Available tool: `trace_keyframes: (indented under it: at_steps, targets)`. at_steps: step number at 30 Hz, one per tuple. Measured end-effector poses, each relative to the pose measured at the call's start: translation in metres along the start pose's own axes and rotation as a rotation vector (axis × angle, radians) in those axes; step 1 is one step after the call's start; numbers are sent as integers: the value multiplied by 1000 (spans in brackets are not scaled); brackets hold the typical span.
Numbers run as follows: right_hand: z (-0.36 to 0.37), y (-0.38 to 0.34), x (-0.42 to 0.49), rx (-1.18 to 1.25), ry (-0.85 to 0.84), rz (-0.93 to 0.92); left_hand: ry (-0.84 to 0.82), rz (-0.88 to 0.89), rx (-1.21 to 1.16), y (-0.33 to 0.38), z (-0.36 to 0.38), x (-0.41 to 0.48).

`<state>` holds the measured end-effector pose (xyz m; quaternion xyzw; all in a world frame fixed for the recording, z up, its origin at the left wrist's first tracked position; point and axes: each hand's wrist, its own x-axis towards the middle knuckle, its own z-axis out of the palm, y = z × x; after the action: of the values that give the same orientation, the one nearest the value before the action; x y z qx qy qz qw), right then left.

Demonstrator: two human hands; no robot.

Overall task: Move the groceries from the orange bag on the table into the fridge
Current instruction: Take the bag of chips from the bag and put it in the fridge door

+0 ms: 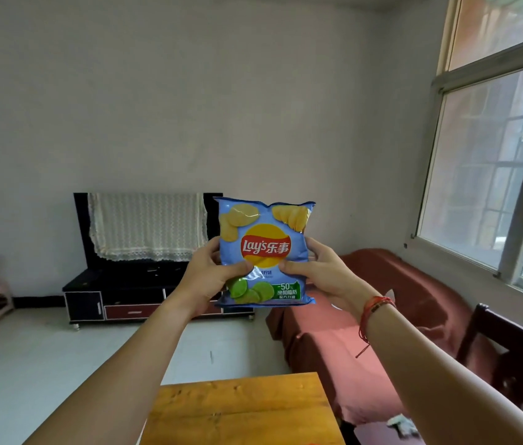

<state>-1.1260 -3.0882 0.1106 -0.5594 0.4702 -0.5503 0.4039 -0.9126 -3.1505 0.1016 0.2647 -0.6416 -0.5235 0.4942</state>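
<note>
Plain living room with a big pale wall [189,107], a window [494,162] along the right side and a sofa [391,293] under a reddish cover below it. Over on the far side sits a dark TV cabinet [118,293] with a lace cloth [147,226] over the screen. Corner of the wooden worktop [240,409] pokes in at the bottom edge. No fridge anywhere in this view, and I can't make out the orange bag either.

Task item right now is the blue bag of chips [265,242], held up in mid-air at arm's length, upright, logo facing the camera, well above the worktop. Left hand [210,279] and right hand [322,271] each grip a side of it, thumbs pressed on the front near the middle, fingers [212,252] curled round behind the edges. Red string bracelet [379,306] on the right wrist.

My take: this looks like the carry step, fridge bit not done yet. It's a puffy, air-filled pack, so go easy on the squeeze or the chips get crushed. One hand would probably do, freeing the other for the fridge door. Don't jam it under anything heavy.
</note>
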Motion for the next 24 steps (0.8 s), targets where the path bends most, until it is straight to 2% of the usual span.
trace_keyframes:
  at_steps: [10, 24]
  targets:
    - [65, 9, 24, 38, -170, 8, 177, 17, 88, 11, -60, -39]
    - [299, 16, 37, 126, -537, -26, 543, 15, 229, 57, -234, -180]
